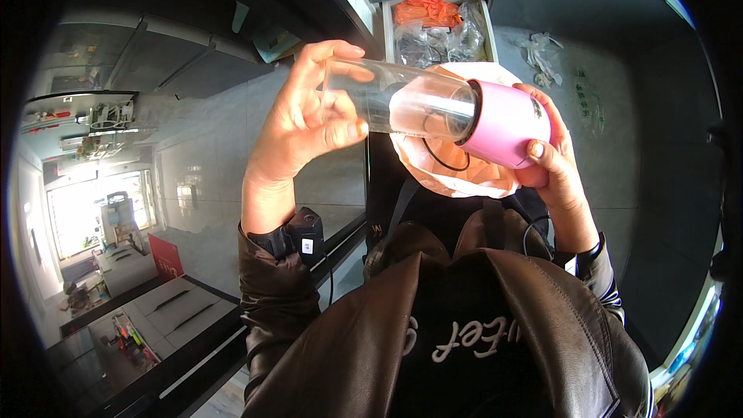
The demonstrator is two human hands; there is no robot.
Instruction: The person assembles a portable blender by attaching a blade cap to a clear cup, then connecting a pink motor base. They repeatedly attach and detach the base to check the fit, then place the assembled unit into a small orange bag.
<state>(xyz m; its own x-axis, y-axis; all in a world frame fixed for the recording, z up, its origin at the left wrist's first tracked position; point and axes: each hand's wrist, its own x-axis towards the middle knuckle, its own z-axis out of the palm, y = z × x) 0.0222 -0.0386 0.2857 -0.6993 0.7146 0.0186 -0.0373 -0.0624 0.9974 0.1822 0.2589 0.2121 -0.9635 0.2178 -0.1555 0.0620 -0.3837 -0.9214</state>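
With the left hand (290, 128), grips the left end of a clear cylinder (398, 97), laying the thumb along the near edge and curling fingers round the far one. Cannot tell whether some of those fingertips reach inside or sit behind the see-through wall. With the right hand (561, 178), clamps round a pink base (507, 124), hiding part of its right end and its underside. Holds both in line in front of the body, slanting a little downward to the right and meeting at a dark collar (470, 112); cannot tell whether locked there or merely touching. Blocks with them much of a pale, crinkled liner (422, 174) behind, leaving visible inside its round mouth a thin black loop (447, 168), partly covered. Past that, at the top, shows an open drawer (492, 42) stuffed with an orange bag (427, 12) and clear plastic bags (418, 46), too tangled to separate. Just right of it, shows crumpled plastic (543, 60) on the floor. Wears on the left wrist a black device (306, 231) trailing a cable, lost lower down behind a brown jacket (348, 333). At far left, dissolves into glare around a bright window (97, 209), leaving nearby items too small to identify.
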